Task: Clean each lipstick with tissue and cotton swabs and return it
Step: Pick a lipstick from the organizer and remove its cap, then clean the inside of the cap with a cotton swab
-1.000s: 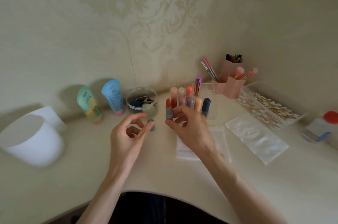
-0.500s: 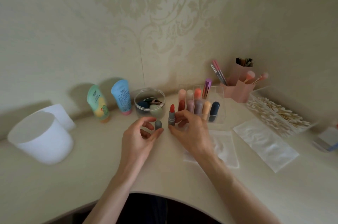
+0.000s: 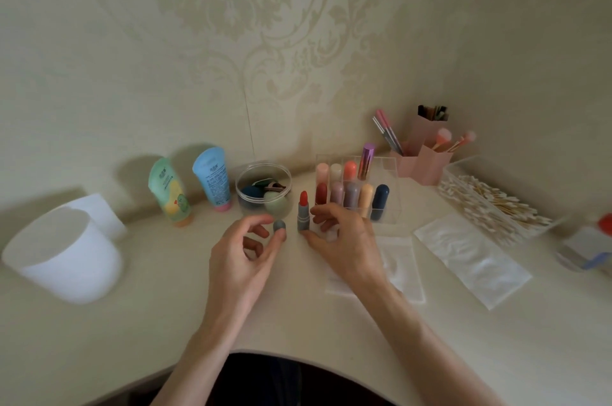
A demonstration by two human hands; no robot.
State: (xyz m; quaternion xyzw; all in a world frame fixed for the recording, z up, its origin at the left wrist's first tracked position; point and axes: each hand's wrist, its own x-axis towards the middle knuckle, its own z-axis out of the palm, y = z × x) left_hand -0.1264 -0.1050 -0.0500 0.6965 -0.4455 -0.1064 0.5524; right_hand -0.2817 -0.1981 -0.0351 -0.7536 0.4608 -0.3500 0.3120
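An uncapped lipstick [image 3: 302, 213] with a red bullet and a grey case stands upright on the desk. My right hand [image 3: 344, 243] holds it at the base between thumb and fingers. Just left of it, its grey cap [image 3: 279, 225] sits at desk level, pinched lightly between the thumb and curled forefinger of my left hand [image 3: 243, 256]. A white tissue [image 3: 405, 268] lies flat under my right wrist. Behind the hands, a clear organizer [image 3: 389, 210] holds several capped lipsticks. A clear box of cotton swabs [image 3: 490, 203] stands at the right.
A second tissue sheet [image 3: 470, 259] lies right of the first. A clear jar of sponges [image 3: 265, 188], a green tube [image 3: 170, 193] and a blue tube [image 3: 213, 178] line the wall. A white tub [image 3: 63, 256] stands left, a pink brush holder [image 3: 427, 163] at the back, a red-capped bottle [image 3: 592, 240] far right.
Both hands have come down toward the desk: the lipstick now stands on the surface and the cap sits low beside it. My left fingers have loosened a little.
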